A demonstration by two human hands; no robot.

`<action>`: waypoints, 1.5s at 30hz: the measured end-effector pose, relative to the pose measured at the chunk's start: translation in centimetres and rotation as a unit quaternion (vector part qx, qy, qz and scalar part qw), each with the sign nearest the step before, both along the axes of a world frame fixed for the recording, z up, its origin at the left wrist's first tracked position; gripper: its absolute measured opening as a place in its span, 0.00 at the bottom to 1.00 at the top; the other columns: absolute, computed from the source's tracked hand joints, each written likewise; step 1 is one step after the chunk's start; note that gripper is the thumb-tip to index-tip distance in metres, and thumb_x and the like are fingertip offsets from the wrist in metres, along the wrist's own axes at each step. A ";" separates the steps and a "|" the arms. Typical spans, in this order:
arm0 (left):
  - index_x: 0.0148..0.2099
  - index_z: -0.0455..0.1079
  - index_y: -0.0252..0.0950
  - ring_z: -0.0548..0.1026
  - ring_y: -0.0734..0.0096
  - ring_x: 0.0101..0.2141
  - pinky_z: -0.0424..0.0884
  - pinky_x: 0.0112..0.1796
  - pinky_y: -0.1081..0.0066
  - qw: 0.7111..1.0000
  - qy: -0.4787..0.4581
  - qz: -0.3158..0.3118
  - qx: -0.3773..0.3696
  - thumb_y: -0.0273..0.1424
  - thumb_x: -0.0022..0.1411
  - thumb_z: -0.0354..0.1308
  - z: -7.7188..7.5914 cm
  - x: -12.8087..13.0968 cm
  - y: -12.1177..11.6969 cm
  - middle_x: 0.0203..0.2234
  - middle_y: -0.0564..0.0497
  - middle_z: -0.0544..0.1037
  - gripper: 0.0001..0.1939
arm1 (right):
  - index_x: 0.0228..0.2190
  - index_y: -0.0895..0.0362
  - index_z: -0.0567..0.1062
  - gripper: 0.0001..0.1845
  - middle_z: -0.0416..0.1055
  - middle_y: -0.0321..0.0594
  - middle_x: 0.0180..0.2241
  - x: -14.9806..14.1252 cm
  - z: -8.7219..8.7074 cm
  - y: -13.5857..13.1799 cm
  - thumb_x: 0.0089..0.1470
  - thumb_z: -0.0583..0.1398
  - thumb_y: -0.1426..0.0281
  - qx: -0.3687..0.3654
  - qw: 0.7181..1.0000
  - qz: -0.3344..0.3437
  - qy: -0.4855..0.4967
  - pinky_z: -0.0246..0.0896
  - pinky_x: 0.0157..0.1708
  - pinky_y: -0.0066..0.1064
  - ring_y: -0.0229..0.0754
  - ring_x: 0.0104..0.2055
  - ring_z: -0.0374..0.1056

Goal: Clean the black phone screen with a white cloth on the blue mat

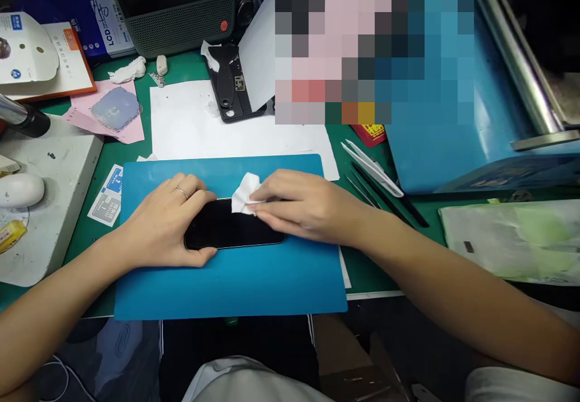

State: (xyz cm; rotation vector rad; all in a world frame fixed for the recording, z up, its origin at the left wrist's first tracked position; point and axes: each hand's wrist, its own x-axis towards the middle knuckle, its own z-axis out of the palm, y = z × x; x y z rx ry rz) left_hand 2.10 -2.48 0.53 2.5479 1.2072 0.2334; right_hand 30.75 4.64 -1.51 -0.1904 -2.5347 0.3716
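Under our work lies the green table (376, 276), and on its near side we have the blue mat (254, 284) spread out. The mat overlaps a white sheet (190, 127) behind it, and a pale packet (512, 239) lies near our right forearm. Our left hand (174, 223) grips the left end of the phone, thumb along the near edge and fingers at the far one. Our right hand (303, 205) has its thumb and fingers pinched together on the wipe. The phone (226, 230) lies on the mat, dark screen up. To our right, white tweezers (374, 169) rest on the table. A sachet (109, 196) lies just beside the mat's left edge. Smallest, the wipe (245, 193) is bunched over the phone's far edge; whether it presses the glass, we cannot tell.
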 end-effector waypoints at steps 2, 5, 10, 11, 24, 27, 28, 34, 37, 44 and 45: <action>0.59 0.73 0.29 0.75 0.50 0.42 0.75 0.39 0.53 1.000 0.002 0.007 -0.008 0.50 0.65 0.62 0.0 0.0 0.0 0.46 0.37 0.77 0.32 | 0.40 0.59 0.82 0.08 0.84 0.45 0.38 0.4 0.0 0.5 0.70 0.62 0.79 0.022 0.999 -0.028 0.007 0.81 0.40 0.38 0.44 0.40 0.80; 0.59 0.73 0.29 0.75 0.49 0.42 0.75 0.39 0.53 1.000 0.001 0.010 -0.017 0.50 0.64 0.63 0.1 0.0 0.0 0.45 0.37 0.77 0.32 | 0.38 0.57 0.83 0.09 0.85 0.44 0.38 1.1 -0.1 0.9 0.69 0.62 0.78 0.037 0.997 -0.064 -0.004 0.81 0.41 0.41 0.45 0.40 0.80; 0.60 0.72 0.29 0.74 0.49 0.42 0.75 0.39 0.53 1.000 0.003 0.017 -0.019 0.52 0.64 0.62 0.0 0.0 0.0 0.46 0.37 0.76 0.34 | 0.37 0.56 0.84 0.10 0.85 0.43 0.38 2.2 0.3 1.6 0.70 0.63 0.75 -0.008 0.991 -0.125 0.040 0.80 0.36 0.38 0.44 0.38 0.81; 0.60 0.72 0.30 0.74 0.49 0.42 0.74 0.39 0.53 1.000 0.002 0.020 -0.015 0.52 0.64 0.62 -0.1 0.0 -0.1 0.46 0.38 0.76 0.34 | 0.37 0.56 0.84 0.09 0.85 0.43 0.38 2.3 0.4 1.6 0.70 0.63 0.75 -0.018 0.990 -0.132 0.056 0.80 0.36 0.37 0.43 0.39 0.81; 0.62 0.68 0.32 0.76 0.48 0.44 0.76 0.44 0.49 0.999 0.006 0.042 0.009 0.67 0.65 0.57 0.3 -0.7 -0.7 0.49 0.38 0.77 0.44 | 0.51 0.65 0.82 0.17 0.85 0.54 0.52 2.1 1.1 -1.3 0.73 0.61 0.65 -0.007 0.999 0.048 -0.025 0.83 0.56 0.44 0.52 0.57 0.82; 0.59 0.70 0.30 0.76 0.47 0.42 0.75 0.42 0.50 0.997 0.048 0.055 0.002 0.74 0.61 0.54 0.7 -0.9 -0.6 0.45 0.36 0.77 0.51 | 0.53 0.68 0.82 0.18 0.84 0.57 0.54 1.8 1.1 -1.8 0.70 0.65 0.67 0.031 0.998 0.006 -0.059 0.82 0.59 0.44 0.54 0.58 0.82; 0.57 0.71 0.31 0.76 0.46 0.41 0.74 0.41 0.50 0.996 0.072 0.056 0.001 0.75 0.60 0.53 0.9 -1.0 -0.7 0.44 0.37 0.77 0.52 | 0.52 0.67 0.82 0.16 0.85 0.56 0.53 1.7 1.1 -1.9 0.69 0.66 0.69 0.041 0.997 -0.012 -0.059 0.83 0.58 0.43 0.54 0.57 0.82; 0.44 0.73 0.36 0.71 0.51 0.35 0.67 0.38 0.55 0.985 0.161 0.062 0.010 0.77 0.53 0.58 1.8 -1.4 -1.3 0.35 0.42 0.74 0.46 | 0.54 0.65 0.82 0.16 0.86 0.53 0.51 1.9 0.8 -2.3 0.68 0.67 0.71 0.046 0.996 -0.046 -0.059 0.85 0.56 0.45 0.54 0.53 0.84; 0.40 0.70 0.38 0.70 0.53 0.34 0.66 0.37 0.56 0.984 0.170 0.049 -0.003 0.77 0.53 0.58 1.8 -1.5 -1.2 0.35 0.44 0.74 0.44 | 0.61 0.65 0.78 0.23 0.81 0.56 0.58 1.6 0.7 -2.5 0.69 0.67 0.69 0.026 0.995 -0.022 -0.090 0.81 0.61 0.48 0.57 0.61 0.80; 0.40 0.69 0.37 0.72 0.55 0.36 0.67 0.38 0.59 0.990 0.142 0.007 0.014 0.73 0.57 0.61 1.4 -2.2 -0.5 0.37 0.43 0.77 0.40 | 0.65 0.74 0.73 0.33 0.69 0.66 0.68 -2.9 1.2 -3.1 0.71 0.65 0.62 0.008 0.987 0.037 -0.159 0.71 0.69 0.53 0.62 0.71 0.69; 0.39 0.69 0.37 0.72 0.55 0.35 0.67 0.38 0.60 0.991 0.131 0.005 0.018 0.72 0.58 0.61 1.3 -2.4 -0.4 0.36 0.44 0.76 0.40 | 0.66 0.74 0.71 0.35 0.68 0.66 0.68 -3.8 1.2 -3.3 0.71 0.65 0.60 0.010 0.986 0.044 -0.164 0.70 0.70 0.54 0.62 0.72 0.68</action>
